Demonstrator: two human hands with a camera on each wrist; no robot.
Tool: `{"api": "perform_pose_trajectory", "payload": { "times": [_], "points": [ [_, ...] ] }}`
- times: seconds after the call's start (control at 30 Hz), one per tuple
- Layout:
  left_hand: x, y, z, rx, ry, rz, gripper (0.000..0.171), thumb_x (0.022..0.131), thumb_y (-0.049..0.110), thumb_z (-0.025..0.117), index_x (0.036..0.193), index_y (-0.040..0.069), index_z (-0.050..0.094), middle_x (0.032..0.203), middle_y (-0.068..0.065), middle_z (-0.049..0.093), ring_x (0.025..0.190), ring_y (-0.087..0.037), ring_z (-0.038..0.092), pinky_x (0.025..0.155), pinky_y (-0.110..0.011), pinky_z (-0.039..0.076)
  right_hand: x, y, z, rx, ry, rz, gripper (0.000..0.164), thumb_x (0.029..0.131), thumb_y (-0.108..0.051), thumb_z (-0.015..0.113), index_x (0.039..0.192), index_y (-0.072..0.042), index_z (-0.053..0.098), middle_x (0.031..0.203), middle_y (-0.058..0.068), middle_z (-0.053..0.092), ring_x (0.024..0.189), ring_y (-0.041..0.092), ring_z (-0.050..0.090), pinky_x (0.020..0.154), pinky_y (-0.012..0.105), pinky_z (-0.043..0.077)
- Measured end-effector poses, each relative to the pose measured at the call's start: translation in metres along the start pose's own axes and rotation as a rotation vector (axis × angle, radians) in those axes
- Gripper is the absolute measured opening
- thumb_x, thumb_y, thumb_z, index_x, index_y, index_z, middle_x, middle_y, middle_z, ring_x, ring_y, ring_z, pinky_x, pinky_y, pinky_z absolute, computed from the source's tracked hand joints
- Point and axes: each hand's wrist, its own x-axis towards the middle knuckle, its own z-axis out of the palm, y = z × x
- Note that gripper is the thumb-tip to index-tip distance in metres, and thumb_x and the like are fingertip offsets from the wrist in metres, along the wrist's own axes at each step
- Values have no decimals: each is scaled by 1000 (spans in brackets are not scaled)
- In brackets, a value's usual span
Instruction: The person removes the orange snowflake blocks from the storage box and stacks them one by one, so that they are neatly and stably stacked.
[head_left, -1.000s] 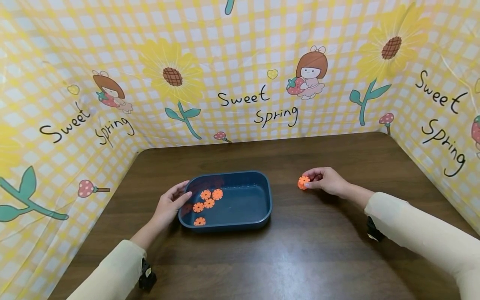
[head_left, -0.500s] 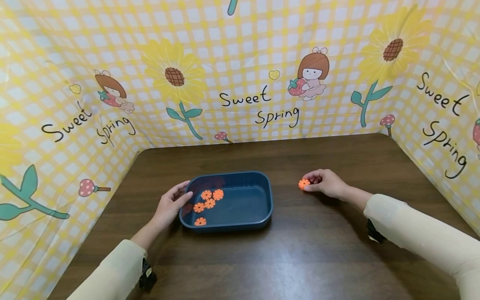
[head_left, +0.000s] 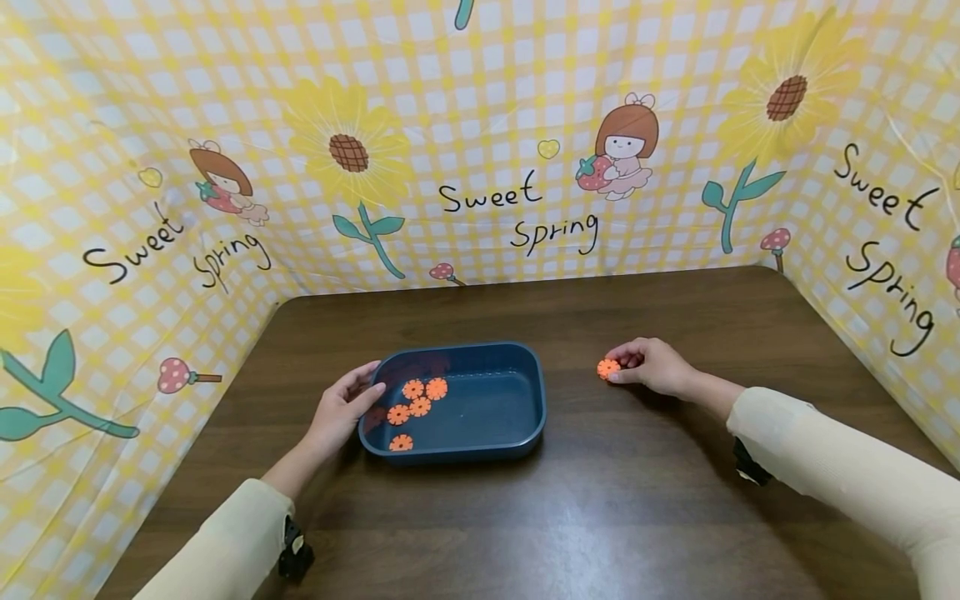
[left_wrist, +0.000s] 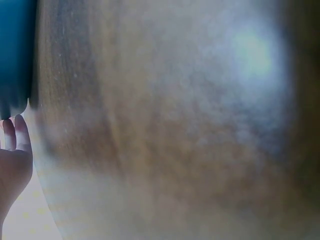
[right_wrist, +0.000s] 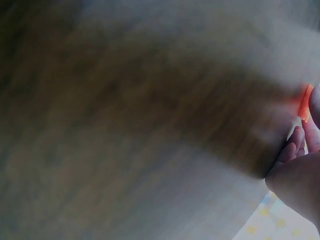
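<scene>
The right hand (head_left: pixel 654 367) pinched a small orange flower piece (head_left: pixel 608 369) between thumb and fingers, to the right of the blue tub (head_left: pixel 495 417). The piece looked light and stiff, maybe hard plastic, so it likely would not break easily. Its flat face might slip, and the bumpy edge seemed a good place to hold it. It was round and bright, with little notches all around like petals. There might have been two pressed together; that was hard to tell.

The left hand (head_left: pixel 341 412) gripped the left end of the tub, thumb at the rim and fingers along the outside. Inside the tub, toward its left end, lay five more orange pieces (head_left: pixel 419 407): four close together and one apart, by the near wall. Under the tub was a brown table (head_left: pixel 585 517), and behind it hung a yellow checked cloth (head_left: pixel 480 125).
</scene>
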Motion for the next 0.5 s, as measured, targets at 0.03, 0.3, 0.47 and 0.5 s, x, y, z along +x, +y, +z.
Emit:
{"api": "perform_pose_trajectory", "payload": {
  "times": [0.03,0.3,0.47,0.5],
  "points": [
    [2,-4,0,2,2,5,52,98,23,61,144,6,46,133,-22,51,102,-8,53,82,-16,45,0,0,0,-1,0,2,36,82,-15,80,113,1,70,91,7,58,80,21,49,71,33,42],
    [4,-13,-1,4,7,26,54,97,29,62,144,8,46,133,-20,53,104,-9,53,83,-17,45,1,2,0,-11,-1,-3,37,82,-15,80,114,1,69,89,6,59,80,21,50,70,32,43],
    [4,-10,-2,-7,-2,15,54,97,27,62,144,7,46,133,-21,52,103,-9,53,82,-17,45,1,1,0,20,-6,17,39,82,-15,80,116,1,68,92,7,60,81,21,51,71,31,44],
    [2,-7,-2,-11,-5,11,54,97,26,62,144,6,46,133,-22,52,103,-9,53,82,-17,45,1,1,0,31,-6,22,39,82,-15,80,116,1,68,92,7,60,82,21,51,70,30,44]
  ]
}}
